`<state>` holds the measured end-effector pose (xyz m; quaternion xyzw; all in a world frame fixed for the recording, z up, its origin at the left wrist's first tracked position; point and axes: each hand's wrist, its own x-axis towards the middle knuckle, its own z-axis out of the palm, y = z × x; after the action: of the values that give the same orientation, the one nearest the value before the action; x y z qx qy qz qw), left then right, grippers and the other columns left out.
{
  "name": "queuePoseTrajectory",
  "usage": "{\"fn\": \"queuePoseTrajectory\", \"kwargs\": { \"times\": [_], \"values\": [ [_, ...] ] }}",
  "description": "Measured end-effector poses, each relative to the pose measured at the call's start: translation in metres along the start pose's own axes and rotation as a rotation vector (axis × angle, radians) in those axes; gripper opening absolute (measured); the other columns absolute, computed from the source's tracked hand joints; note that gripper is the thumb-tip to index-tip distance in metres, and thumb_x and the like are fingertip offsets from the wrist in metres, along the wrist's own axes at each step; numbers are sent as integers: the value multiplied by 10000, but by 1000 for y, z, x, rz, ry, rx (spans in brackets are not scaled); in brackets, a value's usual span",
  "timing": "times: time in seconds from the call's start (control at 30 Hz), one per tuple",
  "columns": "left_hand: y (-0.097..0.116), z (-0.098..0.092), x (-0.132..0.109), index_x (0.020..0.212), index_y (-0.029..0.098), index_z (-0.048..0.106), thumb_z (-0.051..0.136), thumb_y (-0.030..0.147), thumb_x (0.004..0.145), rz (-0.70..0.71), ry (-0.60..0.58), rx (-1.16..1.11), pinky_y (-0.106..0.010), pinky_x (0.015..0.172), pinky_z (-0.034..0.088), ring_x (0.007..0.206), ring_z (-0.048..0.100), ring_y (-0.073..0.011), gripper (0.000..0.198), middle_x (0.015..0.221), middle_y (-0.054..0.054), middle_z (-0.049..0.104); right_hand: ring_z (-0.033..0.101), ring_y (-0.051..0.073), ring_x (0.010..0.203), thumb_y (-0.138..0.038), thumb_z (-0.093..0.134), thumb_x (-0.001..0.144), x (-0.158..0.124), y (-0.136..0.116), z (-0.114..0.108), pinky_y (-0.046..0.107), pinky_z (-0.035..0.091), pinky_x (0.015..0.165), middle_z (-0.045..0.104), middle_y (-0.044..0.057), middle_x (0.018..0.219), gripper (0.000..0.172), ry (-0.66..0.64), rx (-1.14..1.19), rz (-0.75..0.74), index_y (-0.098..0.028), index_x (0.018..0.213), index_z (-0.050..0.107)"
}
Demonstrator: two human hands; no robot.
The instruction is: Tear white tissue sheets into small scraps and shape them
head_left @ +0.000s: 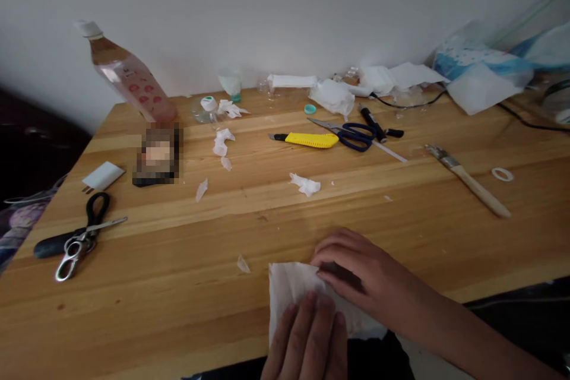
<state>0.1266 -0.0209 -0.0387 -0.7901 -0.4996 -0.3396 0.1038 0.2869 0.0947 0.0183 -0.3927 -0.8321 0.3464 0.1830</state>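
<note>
A white tissue [289, 279] lies at the table's front edge. My left hand [312, 338] rests flat on it with fingers stretched out and close together. At the tissue's far right corner, my right hand [356, 267] has its thumb and forefinger nearly meeting at the edge. Part of the tissue is hidden under both hands. A small clear scrap [243, 264] lies just left of the tissue. Beyond the hands is a crumpled bit of tissue [305, 184].
Farther back lie a yellow utility knife [312, 140], scissors [356, 135] and a black marker [371, 122]. A brush [472, 184] is at right. At left are a tilted-looking bottle [133, 80], a white charger [103, 176] and black-handled shears [84, 240]. Tissue packs [481, 71] sit by the wall.
</note>
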Motion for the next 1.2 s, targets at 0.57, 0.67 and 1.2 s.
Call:
{"fn": "queuePoseTrajectory", "kwargs": {
  "times": [0.57,0.67,1.2],
  "values": [
    [-6,8,13,935,180,765,358,78,1020,-18,151,-19,-402,1231,332,1041,739,-165,428,984,-5,805,629,212,1103,-121,384,1048,-6,7,-6,397,526,979,709,93,1131,301,115,-471,-521,-150,1223,628],
    [-11,-2,14,1056,192,762,380,90,1017,99,-35,-6,-412,1256,272,1080,728,-171,398,1080,11,795,647,220,1069,-112,360,1043,-5,8,-5,410,540,936,728,92,1094,338,119,-548,-567,-154,1218,645],
    [-15,-7,15,1066,190,766,437,118,1013,75,-10,-62,-393,1239,311,1113,715,-182,341,1106,-3,786,681,223,1044,-119,387,1026,-5,12,-2,404,557,920,750,89,1075,331,138,-576,-607,-163,1224,649]
  ]
}}
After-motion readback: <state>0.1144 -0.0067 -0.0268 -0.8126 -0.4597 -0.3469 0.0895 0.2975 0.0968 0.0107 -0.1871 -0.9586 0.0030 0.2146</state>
